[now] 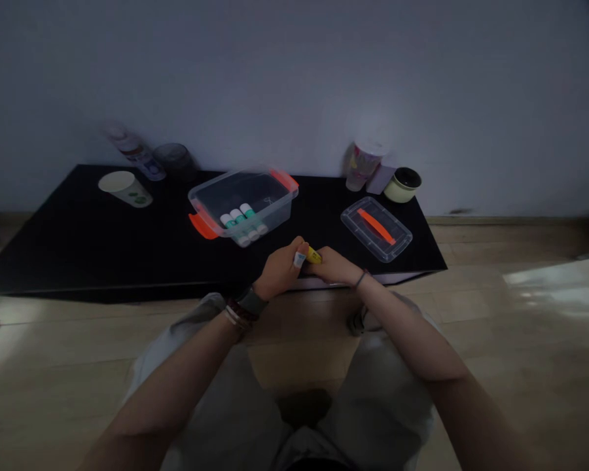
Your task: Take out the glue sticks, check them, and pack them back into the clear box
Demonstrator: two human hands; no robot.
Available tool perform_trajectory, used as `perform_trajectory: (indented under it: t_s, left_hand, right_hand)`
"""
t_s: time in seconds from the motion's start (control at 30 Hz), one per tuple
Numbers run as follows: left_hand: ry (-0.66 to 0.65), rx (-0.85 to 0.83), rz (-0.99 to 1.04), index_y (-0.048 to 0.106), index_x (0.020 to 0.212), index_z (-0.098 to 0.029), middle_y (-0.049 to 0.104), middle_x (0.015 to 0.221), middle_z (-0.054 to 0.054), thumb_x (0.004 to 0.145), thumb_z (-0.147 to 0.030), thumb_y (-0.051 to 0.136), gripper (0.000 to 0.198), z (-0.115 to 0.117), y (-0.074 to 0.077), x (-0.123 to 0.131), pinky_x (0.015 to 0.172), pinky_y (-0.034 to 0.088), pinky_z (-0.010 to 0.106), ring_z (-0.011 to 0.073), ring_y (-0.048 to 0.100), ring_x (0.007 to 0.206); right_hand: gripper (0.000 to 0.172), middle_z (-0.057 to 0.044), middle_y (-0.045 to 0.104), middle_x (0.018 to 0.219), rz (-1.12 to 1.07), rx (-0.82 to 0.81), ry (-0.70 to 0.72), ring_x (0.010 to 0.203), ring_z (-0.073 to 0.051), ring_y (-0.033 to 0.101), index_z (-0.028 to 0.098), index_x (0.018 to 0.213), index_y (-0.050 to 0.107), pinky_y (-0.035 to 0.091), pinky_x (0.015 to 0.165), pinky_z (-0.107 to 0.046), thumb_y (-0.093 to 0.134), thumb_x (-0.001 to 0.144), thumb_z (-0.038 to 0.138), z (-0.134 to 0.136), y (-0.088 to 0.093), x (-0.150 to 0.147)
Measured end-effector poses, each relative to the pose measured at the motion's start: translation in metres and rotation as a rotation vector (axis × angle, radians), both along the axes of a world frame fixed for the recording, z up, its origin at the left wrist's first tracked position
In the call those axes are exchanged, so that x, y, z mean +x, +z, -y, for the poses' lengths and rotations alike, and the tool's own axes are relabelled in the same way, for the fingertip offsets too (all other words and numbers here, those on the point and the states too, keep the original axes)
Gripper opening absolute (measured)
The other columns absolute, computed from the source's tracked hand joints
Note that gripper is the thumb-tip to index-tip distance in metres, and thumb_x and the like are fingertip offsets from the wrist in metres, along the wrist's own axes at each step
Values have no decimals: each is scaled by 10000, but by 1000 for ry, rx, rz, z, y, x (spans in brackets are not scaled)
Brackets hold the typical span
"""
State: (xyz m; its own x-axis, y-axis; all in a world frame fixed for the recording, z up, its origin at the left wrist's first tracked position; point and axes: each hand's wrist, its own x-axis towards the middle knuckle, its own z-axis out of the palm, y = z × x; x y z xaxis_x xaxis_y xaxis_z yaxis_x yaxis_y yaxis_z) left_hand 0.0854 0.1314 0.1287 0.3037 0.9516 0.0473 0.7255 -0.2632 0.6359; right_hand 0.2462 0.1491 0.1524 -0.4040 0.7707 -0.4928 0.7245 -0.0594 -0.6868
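Both my hands meet over the front edge of a low black table [78, 242]. My left hand [279, 269] is closed, with a small white cap-like piece pinched at its fingertips. My right hand [334, 267] is curled round a yellow glue-stick-like tube [313, 256] that pokes out between the two hands. Just behind them stands a clear plastic box [275, 203] with orange handles, holding three white and green tubes [240, 221] side by side.
The box's clear lid [375, 228] with an orange handle lies at the right. A paper cup [125, 188], a bottle [135, 152] and a dark jar [175, 159] stand back left; a lidded cup [364, 162] and a pale bowl [403, 184] back right. Wooden floor surrounds my knees.
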Motion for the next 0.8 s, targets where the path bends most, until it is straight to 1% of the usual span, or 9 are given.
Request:
perform_trajectory:
  t_s: [0.1, 0.2, 0.33, 0.4, 0.47, 0.57, 0.63, 0.7, 0.8]
  left_hand:
    - [-57, -11, -36, 484, 868, -227, 596, 758, 33, 1036, -473, 156, 442, -1, 3, -3, 626, 399, 295, 190, 587, 680]
    - [-42, 80, -87, 540, 934, -215, 645, 862, 66, 1033, -412, 199, 406, -7, 9, -13, 742, 453, 324, 215, 617, 807]
    - [206, 306, -218, 570, 1128, -164, 643, 1138, 156, 978, -371, 391, 313, -21, 16, -42, 956, 435, 437, 309, 587, 1103]
    - [314, 381, -292, 552, 1229, -146, 583, 1292, 194, 932, -351, 488, 367, -27, 16, -61, 1044, 379, 500, 355, 509, 1248]
    - [364, 398, -354, 545, 1273, -150, 552, 1360, 201, 900, -323, 539, 412, -32, 12, -79, 1115, 292, 569, 377, 438, 1331]
    - [338, 324, -424, 593, 1215, -162, 605, 1312, 180, 882, -272, 553, 354, -35, 3, -98, 1142, 149, 691, 390, 425, 1344]
    - [305, 255, -456, 626, 1141, -171, 648, 1259, 156, 858, -194, 551, 294, -36, -1, -105, 1126, 119, 736, 384, 459, 1310]
    - [275, 213, -477, 634, 1100, -164, 667, 1234, 144, 817, -110, 550, 300, -36, -1, -108, 1114, 170, 731, 368, 486, 1274]
    - [212, 207, -486, 623, 1107, -131, 674, 1225, 143, 775, -41, 540, 353, -36, 2, -111, 1088, 307, 650, 345, 499, 1241]
  right_hand:
    - [281, 86, 429, 400, -235, -232, -59, 339, -66, 395, 193, 608, 459, 285, 382, -187, 627, 833, 205, 0, -5, 3]
    - [351, 86, 431, 376, -330, -221, -96, 319, -55, 368, 197, 580, 434, 266, 360, -182, 660, 844, 252, 0, -4, 6]
    - [418, 79, 445, 397, -405, -114, -177, 331, -43, 388, 196, 596, 422, 276, 371, -167, 641, 892, 393, -3, -1, 15]
    - [388, 90, 458, 436, -464, -102, -239, 337, -48, 411, 199, 675, 432, 270, 362, -163, 627, 898, 449, -5, -1, 19]
    - [354, 99, 480, 485, -528, -116, -298, 348, -60, 443, 208, 788, 440, 263, 351, -158, 586, 914, 505, -7, -2, 22]
    - [334, 97, 525, 556, -584, -133, -348, 380, -77, 499, 228, 910, 411, 272, 348, -151, 477, 956, 552, -9, -3, 25]
    - [317, 88, 552, 595, -578, -130, -369, 410, -91, 542, 235, 923, 385, 296, 356, -154, 437, 970, 544, -11, -4, 28]
    - [304, 69, 587, 656, -563, -106, -391, 472, -104, 597, 234, 928, 378, 350, 389, -159, 441, 965, 530, -15, -6, 31]
    - [325, 35, 625, 792, -561, 2, -433, 626, -107, 652, 229, 950, 405, 442, 495, -168, 511, 919, 535, -23, -7, 35]
